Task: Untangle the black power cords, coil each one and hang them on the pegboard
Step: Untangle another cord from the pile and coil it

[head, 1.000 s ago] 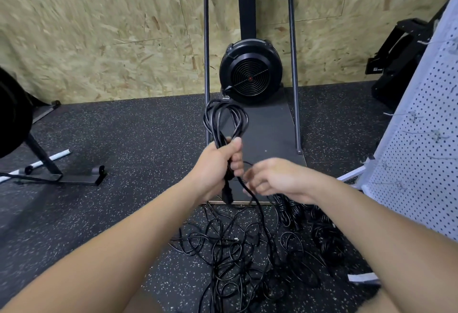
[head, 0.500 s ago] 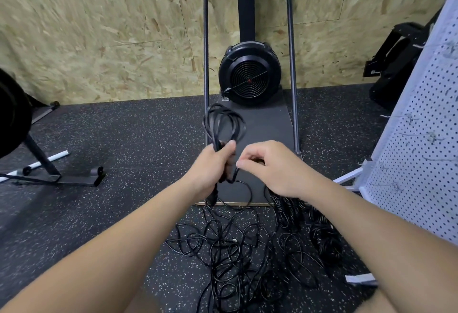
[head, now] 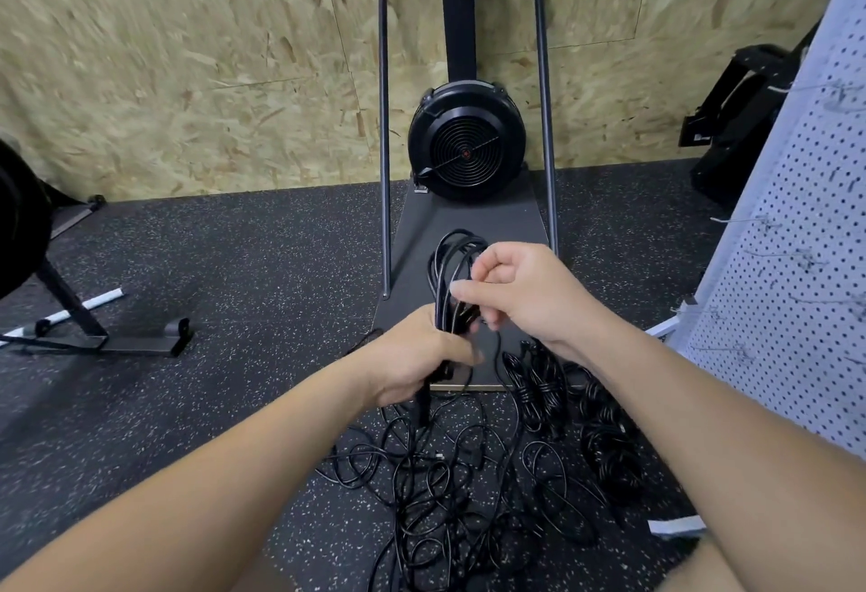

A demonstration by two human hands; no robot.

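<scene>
1. Since the earlier frame the right hand (head: 525, 296) has risen from beside the left fist to the coil's top.
2. Grip: left hand (head: 417, 357) clenches the coiled cord (head: 452, 272); right pinches its loose end.
3. The coil's long axis points up and away, above the left fist.
4. The tangled cords (head: 450, 488) lie on the floor below; the pegboard (head: 796, 263) stands right, nearer the right hand.

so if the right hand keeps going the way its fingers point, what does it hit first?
The right hand points left toward the coiled power cord that the left hand grips. Its fingertips sit at the coil's loops already, so that cord comes first, though depth from one view is uncertain.
</scene>
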